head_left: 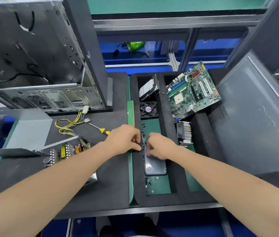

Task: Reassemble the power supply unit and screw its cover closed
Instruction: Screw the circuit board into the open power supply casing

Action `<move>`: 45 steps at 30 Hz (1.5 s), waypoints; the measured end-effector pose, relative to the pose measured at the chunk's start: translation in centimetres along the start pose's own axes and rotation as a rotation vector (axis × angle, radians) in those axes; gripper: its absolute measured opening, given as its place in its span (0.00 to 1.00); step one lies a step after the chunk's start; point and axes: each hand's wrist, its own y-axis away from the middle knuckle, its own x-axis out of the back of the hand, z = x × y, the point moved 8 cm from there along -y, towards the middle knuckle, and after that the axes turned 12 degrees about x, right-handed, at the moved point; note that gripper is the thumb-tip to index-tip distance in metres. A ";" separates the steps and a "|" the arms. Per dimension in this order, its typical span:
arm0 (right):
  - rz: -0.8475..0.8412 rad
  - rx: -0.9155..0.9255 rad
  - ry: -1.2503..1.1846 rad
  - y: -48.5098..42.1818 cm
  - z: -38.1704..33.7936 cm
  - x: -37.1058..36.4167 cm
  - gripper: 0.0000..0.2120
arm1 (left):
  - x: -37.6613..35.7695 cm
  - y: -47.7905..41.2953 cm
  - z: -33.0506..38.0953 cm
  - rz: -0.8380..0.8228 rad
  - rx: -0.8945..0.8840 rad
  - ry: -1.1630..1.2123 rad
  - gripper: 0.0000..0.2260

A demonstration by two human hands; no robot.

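Note:
The opened power supply unit (63, 151) lies at the left on the black mat, its circuit board and coils exposed and yellow-black cables (68, 124) trailing from it. Its grey metal cover (30, 132) lies behind it. A yellow-handled screwdriver (103, 130) rests on the mat, with no hand on it. My left hand (125, 139) has its fingers curled at the left edge of the green tray slot (154, 127). My right hand (161, 146) is blurred and reaches fingers-down into that slot among small black screws (143, 127). Whether either hand holds a screw is hidden.
An open computer case (38, 57) stands at the back left and a grey side panel (258, 113) leans at the right. The foam tray holds a hard drive (149, 88), fan (148, 110), motherboard (192, 93), heatsink (184, 132), a clear plastic piece (155, 165) and more screws (150, 180).

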 end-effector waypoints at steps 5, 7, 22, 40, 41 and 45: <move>0.479 -0.100 -0.874 -0.2 -0.5 6.8 0.03 | 5.5 1.2 -2.5 0.199 0.053 0.464 0.07; 0.515 -0.092 -1.102 -1.0 -2.4 7.4 0.02 | 7.6 1.9 -3.8 0.256 0.057 0.560 0.04; 0.588 -0.058 -1.143 -7.7 -13.5 6.2 0.08 | 11.6 11.3 -15.6 0.590 0.140 0.667 0.01; 0.715 0.156 -0.361 -4.4 -24.7 6.4 0.08 | 5.8 15.1 -27.5 0.343 0.181 1.881 0.05; 0.706 0.148 -0.358 -4.5 -25.6 6.3 0.08 | 5.9 15.2 -27.4 0.323 0.148 1.893 0.05; 0.704 0.117 -0.316 -4.5 -27.7 6.4 0.09 | 5.9 15.7 -27.7 0.268 0.088 1.899 0.07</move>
